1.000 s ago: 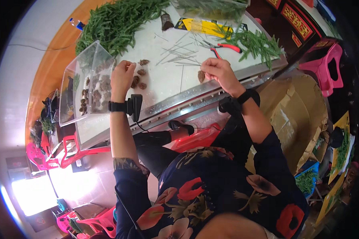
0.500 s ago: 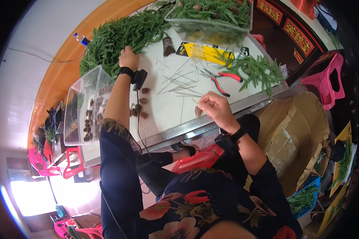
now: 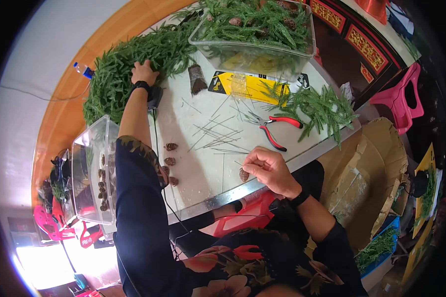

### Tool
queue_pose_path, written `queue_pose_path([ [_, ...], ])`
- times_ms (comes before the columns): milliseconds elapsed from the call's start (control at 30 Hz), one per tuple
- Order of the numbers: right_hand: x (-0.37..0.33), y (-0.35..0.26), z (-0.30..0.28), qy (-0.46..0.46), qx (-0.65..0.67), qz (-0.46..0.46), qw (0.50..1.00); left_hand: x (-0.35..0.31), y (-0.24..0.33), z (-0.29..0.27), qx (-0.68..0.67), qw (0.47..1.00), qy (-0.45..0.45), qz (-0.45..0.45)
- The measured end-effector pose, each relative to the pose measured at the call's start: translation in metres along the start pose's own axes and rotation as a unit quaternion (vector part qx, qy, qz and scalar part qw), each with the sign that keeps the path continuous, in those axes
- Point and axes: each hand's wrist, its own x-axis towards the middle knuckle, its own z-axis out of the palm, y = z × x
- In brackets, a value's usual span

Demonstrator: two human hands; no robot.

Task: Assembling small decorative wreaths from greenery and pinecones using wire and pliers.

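Observation:
At the far left of the table, my left hand (image 3: 144,74) touches the near edge of a heap of green artificial pine sprigs (image 3: 119,62), fingers apart and their tips partly among the needles. Near the table's front edge, my right hand (image 3: 270,171) is closed in a pinch on a small brown pine cone (image 3: 244,174) with a thin wire at its top. The cone hangs just below the fingertips. Loose thin wires (image 3: 218,132) lie scattered between my hands. Several more pine cones (image 3: 170,161) lie to the right of my left forearm.
Red-handled pliers (image 3: 277,123) lie spread on the table beside loose green sprigs (image 3: 322,111). Behind are a wire bundle (image 3: 197,79), a yellow package (image 3: 250,88) and a clear bin (image 3: 252,54) of sprigs and cones. Another clear box (image 3: 91,171) stands left; a cardboard box (image 3: 354,183), right.
My left hand has moved further onto the sprig heap, its fingers now more spread. My right hand still pinches the pine cone. The whole view has shifted slightly.

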Motion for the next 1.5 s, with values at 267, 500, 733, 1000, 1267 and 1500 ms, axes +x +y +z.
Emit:
queue_pose_path([
  [267,0.003,-0.002,0.001,0.008,-0.013,-0.002,1.000,0.013,-0.033,-0.019,-0.125,0.984,0.126,0.015],
  [500,0.001,0.005,0.002,0.018,-0.004,-0.027,0.999,0.001,-0.054,-0.049,-0.272,0.933,0.225,-0.075],
  [733,-0.001,0.001,0.010,0.009,-0.015,0.006,1.000,0.010,-0.077,-0.099,-0.514,0.808,0.288,0.009],
  [1000,-0.001,0.003,0.000,0.028,-0.031,-0.005,0.999,-0.105,0.014,-0.120,-0.486,0.821,0.250,0.164],
  [1267,0.003,0.012,0.001,0.013,-0.024,-0.023,0.999,-0.206,0.038,-0.071,-0.489,0.851,0.000,0.188],
  [1500,0.000,0.016,-0.001,0.008,-0.020,-0.043,0.999,-0.207,0.029,-0.088,-0.361,0.920,-0.078,0.135],
])
